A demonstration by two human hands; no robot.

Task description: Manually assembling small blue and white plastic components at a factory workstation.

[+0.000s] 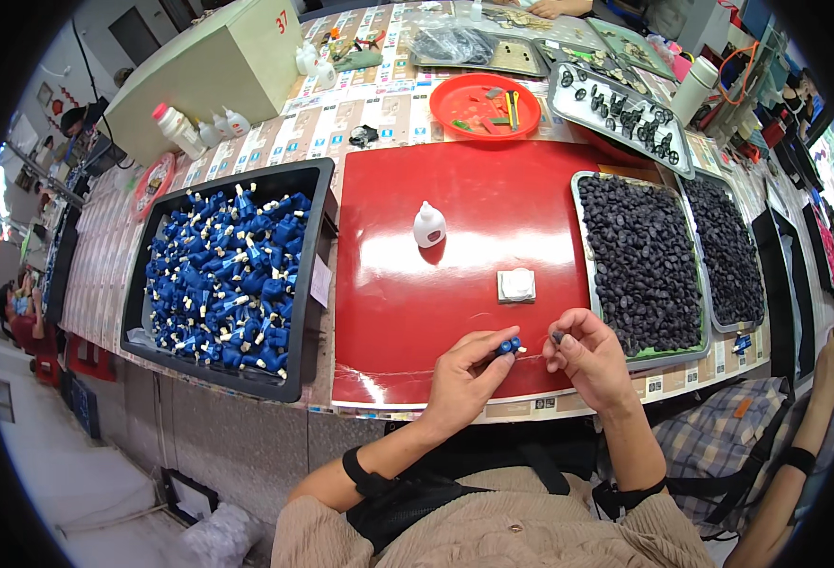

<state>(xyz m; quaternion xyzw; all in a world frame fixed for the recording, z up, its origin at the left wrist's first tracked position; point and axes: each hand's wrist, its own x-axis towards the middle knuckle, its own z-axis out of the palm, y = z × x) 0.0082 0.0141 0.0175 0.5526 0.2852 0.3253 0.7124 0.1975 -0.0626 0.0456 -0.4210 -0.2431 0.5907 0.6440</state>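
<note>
Over the front edge of the red mat [379, 284], my left hand [460, 381] pinches a small blue plastic part [509, 347] with a pale tip. My right hand [597, 364] is closed, with a small dark piece [557, 337] between thumb and fingertips, a short way right of the blue part. Just beyond both hands lies a small square block [516, 286] with a white dab on top. Farther back on the mat stands a white squeeze bottle [428, 225] with a pointed nozzle.
To the left is a black bin [326, 194] of similar blue parts. On the right, two metal trays [583, 213] hold small dark oval pieces. Behind the mat are a red round tray [441, 106] with tools and a tray of black parts [616, 109]. Another person's arm [819, 388] reaches in at far right.
</note>
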